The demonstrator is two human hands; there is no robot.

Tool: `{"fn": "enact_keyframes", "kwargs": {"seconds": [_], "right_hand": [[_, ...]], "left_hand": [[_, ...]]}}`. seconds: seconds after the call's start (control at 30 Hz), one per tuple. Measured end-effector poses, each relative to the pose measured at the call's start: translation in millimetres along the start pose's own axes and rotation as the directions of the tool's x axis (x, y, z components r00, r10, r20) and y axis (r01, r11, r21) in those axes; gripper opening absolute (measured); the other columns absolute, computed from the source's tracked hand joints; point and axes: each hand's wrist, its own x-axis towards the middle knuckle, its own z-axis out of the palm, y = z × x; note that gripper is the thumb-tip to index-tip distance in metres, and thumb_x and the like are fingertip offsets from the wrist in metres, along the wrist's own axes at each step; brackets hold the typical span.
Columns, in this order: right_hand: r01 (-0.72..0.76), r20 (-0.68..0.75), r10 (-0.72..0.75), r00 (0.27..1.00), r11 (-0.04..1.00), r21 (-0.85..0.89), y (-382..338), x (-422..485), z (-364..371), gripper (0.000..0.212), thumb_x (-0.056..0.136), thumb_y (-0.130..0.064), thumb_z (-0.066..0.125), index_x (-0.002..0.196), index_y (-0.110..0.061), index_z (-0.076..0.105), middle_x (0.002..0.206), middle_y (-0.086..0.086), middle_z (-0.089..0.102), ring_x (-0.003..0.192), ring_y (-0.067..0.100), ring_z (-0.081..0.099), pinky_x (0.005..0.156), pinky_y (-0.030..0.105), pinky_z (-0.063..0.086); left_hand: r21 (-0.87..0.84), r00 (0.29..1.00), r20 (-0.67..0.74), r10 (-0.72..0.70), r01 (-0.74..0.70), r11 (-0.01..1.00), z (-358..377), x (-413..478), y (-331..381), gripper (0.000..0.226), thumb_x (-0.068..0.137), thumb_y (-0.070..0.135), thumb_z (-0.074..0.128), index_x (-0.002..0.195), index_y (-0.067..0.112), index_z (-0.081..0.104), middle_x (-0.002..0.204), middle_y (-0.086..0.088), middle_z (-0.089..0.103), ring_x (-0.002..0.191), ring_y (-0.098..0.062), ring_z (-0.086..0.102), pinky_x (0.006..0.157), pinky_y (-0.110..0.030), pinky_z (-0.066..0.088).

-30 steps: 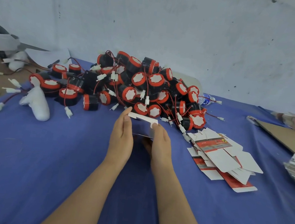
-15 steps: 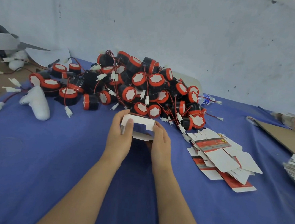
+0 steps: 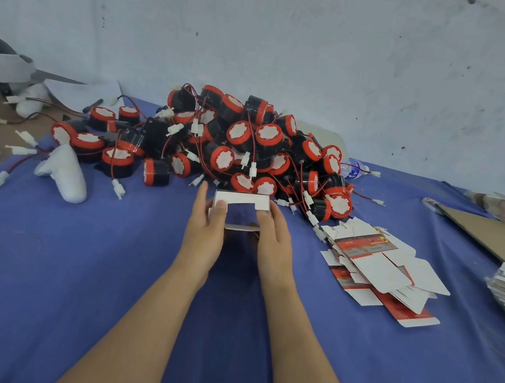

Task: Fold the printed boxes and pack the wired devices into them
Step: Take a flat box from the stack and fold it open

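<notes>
A partly folded box (image 3: 241, 201) is held over the blue cloth (image 3: 76, 265), just in front of the pile of wired devices (image 3: 250, 146). Its left end is gripped by the left hand (image 3: 204, 233), thumb laid on the upper flap, index finger extended. Its right end is gripped by the right hand (image 3: 274, 238), thumb likewise on top. Flat printed boxes (image 3: 379, 264) are scattered to the right, apart from both hands.

A blue cloth-covered table (image 3: 43, 277) stands against a scuffed white wall (image 3: 295, 37).
</notes>
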Motion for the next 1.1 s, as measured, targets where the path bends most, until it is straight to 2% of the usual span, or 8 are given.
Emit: {"fn": "enact_keyframes", "kwargs": {"seconds": [0.17, 0.33, 0.4, 0.5, 0.67, 0.9, 1.0, 1.1], "right_hand": [[-0.046, -0.063, 0.052, 0.997, 0.995, 0.090, -2.3, 0.9, 0.8, 0.037, 0.102, -0.033, 0.038, 0.130, -0.019, 0.058, 0.128, 0.006, 0.062, 0.120, 0.021, 0.057, 0.105, 0.042, 0.044], [-0.044, 0.001, 0.044, 0.999, 0.994, 0.101, -0.9, -2.0, 1.4, 0.035, 0.101, -0.044, 0.037, 0.109, -0.027, 0.067, 0.109, 0.005, 0.071, 0.103, 0.020, 0.066, 0.089, 0.034, 0.054], [0.009, 0.025, -0.011, 1.000, 0.999, 0.054, 0.4, -1.5, 1.9, 0.029, 0.101, -0.039, 0.041, 0.113, -0.028, 0.065, 0.111, -0.002, 0.070, 0.104, 0.015, 0.065, 0.088, 0.031, 0.053], [0.033, -0.014, -0.033, 0.999, 0.999, 0.030, -0.9, 0.1, 0.7, 0.015, 0.099, -0.027, 0.050, 0.099, -0.034, 0.062, 0.103, -0.006, 0.069, 0.094, 0.011, 0.066, 0.070, 0.019, 0.053], [-0.067, -0.051, 0.080, 0.996, 0.974, 0.218, -3.9, 1.4, -6.1, 0.014, 0.095, -0.021, 0.058, 0.107, -0.027, 0.062, 0.110, 0.005, 0.068, 0.100, 0.023, 0.066, 0.074, 0.029, 0.055], [-0.146, -0.084, 0.182, 0.980, 0.933, 0.328, -6.8, 1.6, -6.0, 0.013, 0.093, -0.015, 0.059, 0.099, -0.026, 0.062, 0.106, 0.005, 0.067, 0.091, 0.022, 0.066, 0.063, 0.025, 0.055], [-0.154, -0.076, 0.188, 0.979, 0.932, 0.328, -7.9, 2.1, -6.2, 0.011, 0.093, -0.017, 0.059, 0.099, -0.025, 0.062, 0.105, 0.006, 0.067, 0.088, 0.021, 0.065, 0.060, 0.023, 0.054], [-0.040, -0.046, 0.049, 0.998, 0.983, 0.180, -8.7, 1.8, -6.4, 0.024, 0.096, -0.028, 0.056, 0.118, -0.019, 0.060, 0.115, 0.006, 0.066, 0.088, 0.013, 0.067, 0.064, 0.019, 0.055]], "left_hand": [[-0.031, 0.998, 0.035, -0.051, 0.052, 0.998, -1.4, -1.0, 1.8, 0.031, 0.101, 0.033, 0.045, 0.130, 0.028, 0.054, 0.128, 0.006, 0.059, 0.121, -0.011, 0.053, 0.107, -0.041, 0.042], [-0.161, 0.994, 0.089, -0.062, 0.076, 0.984, 0.5, -2.2, 4.3, 0.031, 0.104, 0.025, 0.039, 0.127, 0.046, 0.043, 0.131, 0.006, 0.059, 0.116, -0.015, 0.060, 0.091, -0.032, 0.052], [-0.169, 0.996, 0.065, -0.063, 0.073, 0.983, 0.6, -2.8, 5.4, 0.036, 0.104, 0.020, 0.037, 0.124, 0.050, 0.038, 0.132, 0.003, 0.058, 0.115, -0.020, 0.060, 0.089, -0.035, 0.053], [-0.118, 0.999, 0.046, -0.029, 0.035, 0.992, 1.2, -3.7, 4.9, 0.041, 0.104, 0.014, 0.037, 0.126, 0.048, 0.040, 0.132, 0.006, 0.056, 0.113, -0.017, 0.061, 0.089, -0.033, 0.053], [-0.051, 0.999, 0.050, 0.008, -0.005, 0.999, 3.2, -4.3, 4.7, 0.040, 0.101, 0.012, 0.044, 0.133, 0.037, 0.046, 0.132, 0.004, 0.055, 0.114, -0.020, 0.060, 0.097, -0.044, 0.051], [0.055, 0.990, 0.034, 0.137, -0.139, 0.989, 6.7, -9.6, 6.6, 0.043, 0.101, 0.011, 0.045, 0.100, 0.053, 0.053, 0.114, 0.020, 0.062, 0.104, -0.014, 0.066, 0.094, -0.043, 0.053], [0.048, 0.992, 0.014, 0.123, -0.123, 0.991, 8.3, -8.4, 5.1, 0.038, 0.101, 0.013, 0.044, 0.108, 0.050, 0.051, 0.117, 0.017, 0.060, 0.102, -0.015, 0.066, 0.094, -0.044, 0.053], [-0.009, 0.998, -0.005, 0.058, -0.059, 0.998, 8.2, -5.9, 2.3, 0.036, 0.102, 0.018, 0.042, 0.130, 0.040, 0.046, 0.130, 0.004, 0.058, 0.112, -0.021, 0.062, 0.094, -0.042, 0.053]]}}
